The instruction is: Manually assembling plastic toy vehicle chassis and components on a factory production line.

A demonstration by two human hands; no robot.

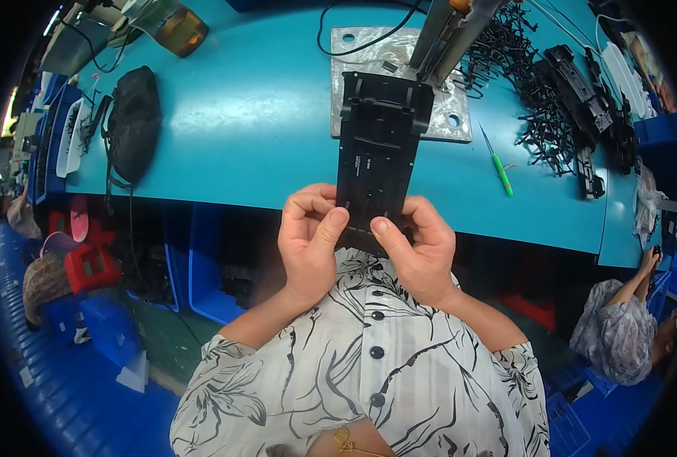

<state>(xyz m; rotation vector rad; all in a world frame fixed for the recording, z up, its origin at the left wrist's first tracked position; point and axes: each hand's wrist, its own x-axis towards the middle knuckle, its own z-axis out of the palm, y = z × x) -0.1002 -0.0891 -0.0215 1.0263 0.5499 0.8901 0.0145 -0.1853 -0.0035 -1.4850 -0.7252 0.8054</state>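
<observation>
Both my hands grip a long black plastic chassis part (373, 164) by its near end, over the table's front edge. My left hand (309, 240) closes on its left side, thumb on top and fingers curled beneath. On the opposite side my right hand (418, 247) pinches it the same way, its thumb pressed on the upper face. The part's far end has raised rounded sides and overlaps a metal base plate (453, 91) from which an upright metal post (449, 38) rises. Fingertips under the part are hidden.
Right of the plate lies a green-handled pointed tool (501, 174). Beyond it are a pile of small black parts (540, 114) and larger black assemblies (578, 91). A black bag (134, 126) and a jar of amber liquid (175, 29) stand left. Another person (616, 331) sits at right.
</observation>
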